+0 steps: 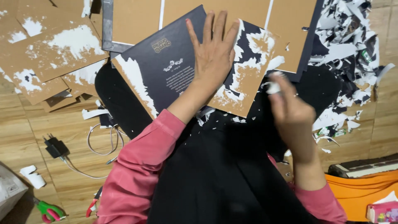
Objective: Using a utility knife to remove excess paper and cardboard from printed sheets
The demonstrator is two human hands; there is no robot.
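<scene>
A cardboard panel (166, 70) with a dark printed paper layer lies on my lap, partly stripped to brown board with white torn patches. My left hand (213, 49) presses flat on it, fingers spread. My right hand (290, 110) hovers at the panel's right edge, blurred, with a small strip of white torn paper (273, 87) pinched between its fingertips. My sleeves are pink and my lap is covered in black cloth.
Stripped brown boards (45, 54) are stacked at the left, more boards (232, 12) lie ahead. A heap of torn dark and white paper (352, 54) fills the right. On the wood floor: a charger with white cable (56, 147), green-handled scissors (49, 211), orange cloth (365, 191).
</scene>
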